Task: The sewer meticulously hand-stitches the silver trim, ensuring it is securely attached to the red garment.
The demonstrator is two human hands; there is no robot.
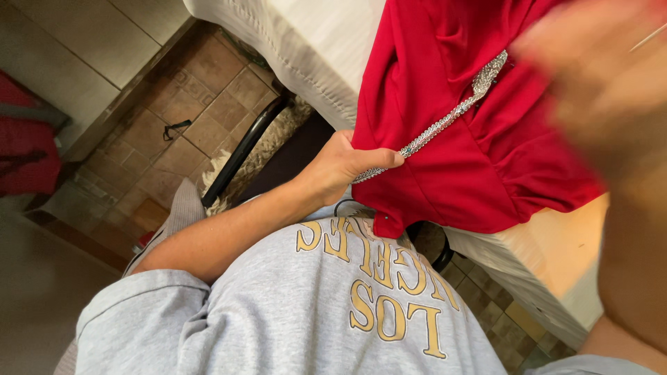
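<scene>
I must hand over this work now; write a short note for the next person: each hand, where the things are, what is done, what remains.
Left hand: it pinches the lower end of the silver sequin trim against the edge of the red fabric.
Right hand: raised close to the camera and blurred; a thin line like a needle or thread shows near it, but its grip cannot be judged.
Things: the red fabric lies on the white table, hanging over its edge; the trim runs diagonally across it.
Done: the trim is laid along the fabric.
Left: whether any of it is sewn down cannot be seen; check it.

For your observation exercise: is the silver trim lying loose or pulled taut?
Taut: the silver trim runs straight from the left hand across the red cloth.
</scene>
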